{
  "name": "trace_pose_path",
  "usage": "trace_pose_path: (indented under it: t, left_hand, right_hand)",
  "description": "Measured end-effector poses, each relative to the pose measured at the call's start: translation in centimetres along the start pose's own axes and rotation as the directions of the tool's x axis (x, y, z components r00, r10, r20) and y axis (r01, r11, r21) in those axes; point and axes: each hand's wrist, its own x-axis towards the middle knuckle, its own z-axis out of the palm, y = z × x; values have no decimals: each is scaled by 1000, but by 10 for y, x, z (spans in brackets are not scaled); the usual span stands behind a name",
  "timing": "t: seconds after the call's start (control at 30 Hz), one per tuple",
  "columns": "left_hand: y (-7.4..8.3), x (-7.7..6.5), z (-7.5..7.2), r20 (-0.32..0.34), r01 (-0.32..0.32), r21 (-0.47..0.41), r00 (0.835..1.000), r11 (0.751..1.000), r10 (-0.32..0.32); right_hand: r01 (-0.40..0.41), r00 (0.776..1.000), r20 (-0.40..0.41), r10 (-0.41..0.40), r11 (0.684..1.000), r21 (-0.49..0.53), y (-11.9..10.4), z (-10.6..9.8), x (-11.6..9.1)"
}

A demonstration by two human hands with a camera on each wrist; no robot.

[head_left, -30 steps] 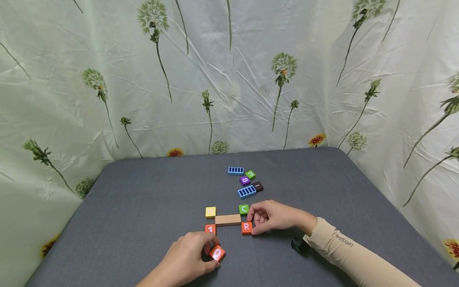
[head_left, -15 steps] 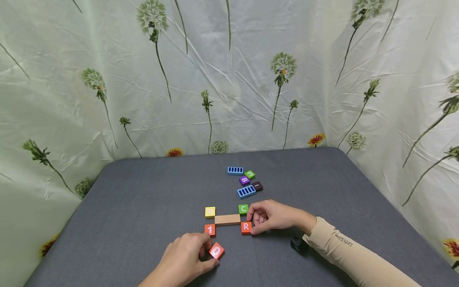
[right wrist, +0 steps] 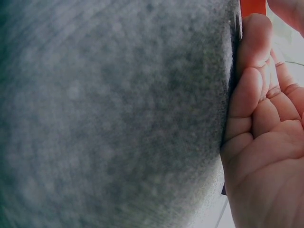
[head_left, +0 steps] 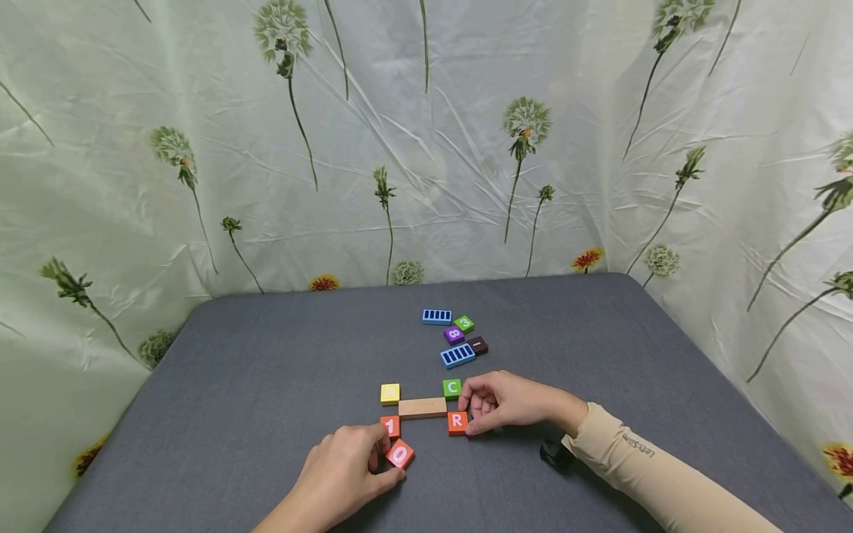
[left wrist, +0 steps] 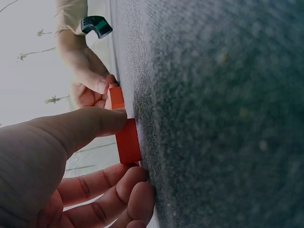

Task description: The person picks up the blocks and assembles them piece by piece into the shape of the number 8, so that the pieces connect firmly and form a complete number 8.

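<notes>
My left hand [head_left: 346,463] pinches a red number block marked 0 [head_left: 400,454] between thumb and fingers, low over the cloth. The block is turned at an angle, just below a red block marked 1 [head_left: 390,427]. In the left wrist view the red 0 block [left wrist: 128,141] stands between the thumb and curled fingers. My right hand [head_left: 509,402] holds the right side of a red letter block marked R [head_left: 457,423] with thumb and index finger, other fingers curled. A plain wooden block [head_left: 423,408] bridges the space between a yellow block [head_left: 390,394] and a green C block [head_left: 452,389].
Farther back lie two blue striped blocks [head_left: 437,317], a green 3 block [head_left: 464,323], a purple 8 block [head_left: 455,335] and a dark brown block [head_left: 477,345]. A black wrist device [head_left: 556,455] sits beneath the right sleeve. A flowered curtain [head_left: 426,148] hangs behind the grey table [head_left: 300,348].
My left hand has moved the 0 block slightly away from me and leftward, closer to the 1 block, and its fingers have shifted. My right hand stays at the R block.
</notes>
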Motion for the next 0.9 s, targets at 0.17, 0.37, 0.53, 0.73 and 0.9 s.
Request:
trace_pose_path:
  t: [0.17, 0.37, 0.53, 0.73, 0.9]
  left_hand:
    - [0, 1, 0, 4, 8, 3, 1000, 1000, -8]
    - [1, 2, 0, 27, 22, -10, 999, 1000, -22]
    - [1, 3, 0, 24, 22, -22, 999, 1000, -22]
    - [-1, 4, 1, 32, 33, -32, 999, 999, -32]
    - [-1, 4, 1, 39, 42, -35, 998, 998, -41]
  right_hand:
    - [-3, 1000, 2, 3, 1000, 3, 0, 0, 0]
    - [3, 1000, 1, -3, 1000, 4, 0, 0, 0]
    - [24, 1000, -1, -24, 1000, 9, 0, 1, 0]
    - [26, 1000, -5, -26, 1000, 9, 0, 1, 0]
    - [18, 1000, -6, -18, 1000, 9, -1, 1, 0]
